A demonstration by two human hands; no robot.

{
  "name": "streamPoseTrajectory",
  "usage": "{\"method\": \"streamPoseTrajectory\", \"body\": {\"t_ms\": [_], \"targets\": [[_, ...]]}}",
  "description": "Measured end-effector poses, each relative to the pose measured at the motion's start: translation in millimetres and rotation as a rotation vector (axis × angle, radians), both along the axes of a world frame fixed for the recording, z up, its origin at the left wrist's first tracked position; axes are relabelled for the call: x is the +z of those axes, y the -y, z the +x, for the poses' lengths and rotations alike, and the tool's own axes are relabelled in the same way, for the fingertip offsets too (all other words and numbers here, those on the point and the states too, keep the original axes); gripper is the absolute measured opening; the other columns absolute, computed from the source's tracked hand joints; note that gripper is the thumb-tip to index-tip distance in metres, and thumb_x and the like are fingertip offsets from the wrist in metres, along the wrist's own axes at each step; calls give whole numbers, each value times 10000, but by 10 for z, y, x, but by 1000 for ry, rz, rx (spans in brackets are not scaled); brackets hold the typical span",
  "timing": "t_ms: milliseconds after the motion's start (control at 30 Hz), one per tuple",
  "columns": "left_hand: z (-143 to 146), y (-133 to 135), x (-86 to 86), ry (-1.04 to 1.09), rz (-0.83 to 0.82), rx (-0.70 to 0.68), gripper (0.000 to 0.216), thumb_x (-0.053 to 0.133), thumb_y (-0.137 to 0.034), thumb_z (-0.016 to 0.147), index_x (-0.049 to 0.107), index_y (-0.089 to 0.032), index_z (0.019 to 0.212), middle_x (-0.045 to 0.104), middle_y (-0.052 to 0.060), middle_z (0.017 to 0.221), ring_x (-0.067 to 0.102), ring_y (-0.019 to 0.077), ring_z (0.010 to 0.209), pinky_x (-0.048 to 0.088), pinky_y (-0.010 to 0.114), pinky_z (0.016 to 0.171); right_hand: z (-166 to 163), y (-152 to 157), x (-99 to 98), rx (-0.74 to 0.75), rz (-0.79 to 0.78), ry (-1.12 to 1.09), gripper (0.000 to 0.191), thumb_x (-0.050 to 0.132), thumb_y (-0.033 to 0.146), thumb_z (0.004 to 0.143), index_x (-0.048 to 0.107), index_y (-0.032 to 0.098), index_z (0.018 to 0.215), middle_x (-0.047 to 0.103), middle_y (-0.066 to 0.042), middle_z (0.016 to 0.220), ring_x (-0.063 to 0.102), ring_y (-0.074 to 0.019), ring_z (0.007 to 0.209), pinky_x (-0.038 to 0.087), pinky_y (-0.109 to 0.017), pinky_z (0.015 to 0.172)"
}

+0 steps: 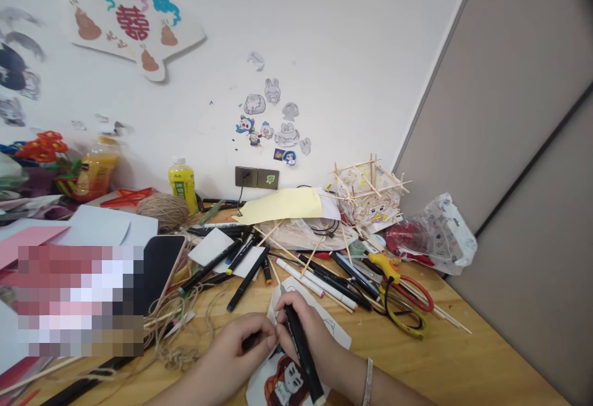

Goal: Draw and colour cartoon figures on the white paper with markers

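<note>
My right hand (308,329) is closed around a black marker (301,350), which slants from the upper left down towards me. Beneath it lies a white cut sheet of paper (341,337) with a coloured figure (287,381) in reddish brown near its lower end and line drawing farther up. My left hand (248,341) rests at the left side of the sheet, its fingers curled and pressed together close to the right hand's fingertips. What those fingers hold, if anything, is hidden. The hands cover the middle of the paper.
Beyond the hands lie several loose markers (248,277), thin wooden sticks and scissors (407,307). A stick-and-paper lantern (370,193) stands at the back right beside a plastic bag (445,233). Left are a phone (162,270), twine (162,211), papers and bottles (182,183).
</note>
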State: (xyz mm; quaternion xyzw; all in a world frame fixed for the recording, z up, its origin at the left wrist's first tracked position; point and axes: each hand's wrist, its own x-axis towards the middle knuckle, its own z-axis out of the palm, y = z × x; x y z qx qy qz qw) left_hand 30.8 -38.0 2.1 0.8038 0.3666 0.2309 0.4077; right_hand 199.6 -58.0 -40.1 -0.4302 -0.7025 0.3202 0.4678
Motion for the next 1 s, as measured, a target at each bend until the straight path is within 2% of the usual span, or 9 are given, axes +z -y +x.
{"method": "streamPoseTrajectory", "body": {"t_ms": [200, 500, 1000], "targets": [[17, -23, -48, -64, 14, 28, 366, 366, -478, 787, 548, -184, 665, 617, 61, 707, 544, 209, 699, 409, 307, 673, 2, 13, 7, 16, 53, 79, 322, 556, 106, 769, 486, 243, 1052, 573, 34, 773, 549, -113, 649, 450, -209, 601], [19, -26, -46, -4, -14, 12, 313, 389, -454, 782, 503, -195, 650, 568, 25, 667, 522, 186, 671, 402, 284, 652, 1, 55, 110, -26, 150, 244, 294, 537, 108, 760, 510, 222, 1030, 595, 13, 774, 574, -138, 686, 466, -240, 661], [-17, -27, -60, 2, -12, -3, 219, 438, -328, 773, 590, -182, 712, 662, 34, 752, 577, 179, 727, 435, 264, 695, 10, 72, 159, 63, 95, 150, 317, 517, 46, 730, 475, 231, 984, 547, 40, 735, 532, -117, 630, 448, -224, 604]]}}
